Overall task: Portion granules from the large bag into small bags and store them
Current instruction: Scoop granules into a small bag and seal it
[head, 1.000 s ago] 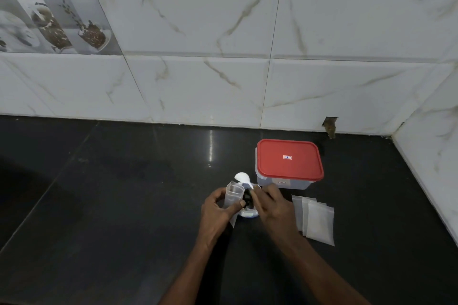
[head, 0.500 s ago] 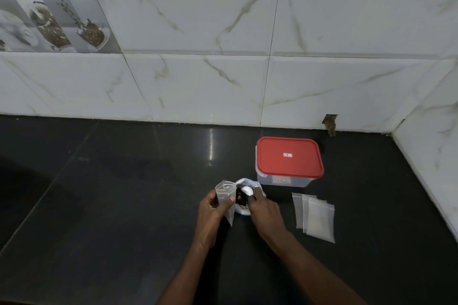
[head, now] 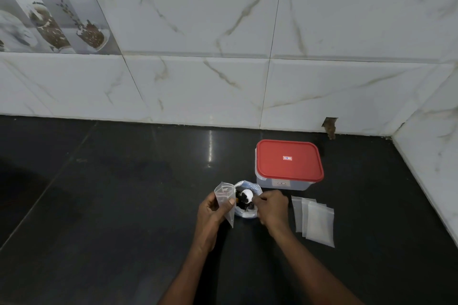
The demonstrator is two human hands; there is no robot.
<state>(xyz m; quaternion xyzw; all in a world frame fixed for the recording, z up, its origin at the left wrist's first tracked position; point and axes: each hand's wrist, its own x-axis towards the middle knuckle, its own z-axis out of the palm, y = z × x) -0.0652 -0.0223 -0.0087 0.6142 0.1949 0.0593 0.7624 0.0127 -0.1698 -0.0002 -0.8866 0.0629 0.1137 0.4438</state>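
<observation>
**Asker:** Granules [head: 241, 200], where are they?
**Me:** Dark, in the open large bag [head: 244, 214] on the black counter [head: 124, 205], between my hands. My left hand [head: 212, 214] pinches a small bag [head: 224, 197] upright just beside it. My right hand [head: 272, 208] grips a white spoon [head: 247, 195], its bowl over them.
**Asker:** And beyond?
**Me:** A stack of spare small bags [head: 316, 221] lies to the right, then the red-lidded container [head: 288, 161] near the wall [head: 223, 82].

Inspector: Walls?
Clerk: White marble-look tiles [head: 198, 20], grey-gold veins. Picture tiles [head: 49, 7] at 10 o'clock. Side wall [head: 433, 151] at 3 o'clock.
Inspector: Defects?
Clerk: Chipped hole [head: 329, 126] at the wall base, near that corner.
Inspector: Worktop?
Clerk: Worktop [head: 99, 205] black, polished; light glare [head: 210, 153] near centre.
</observation>
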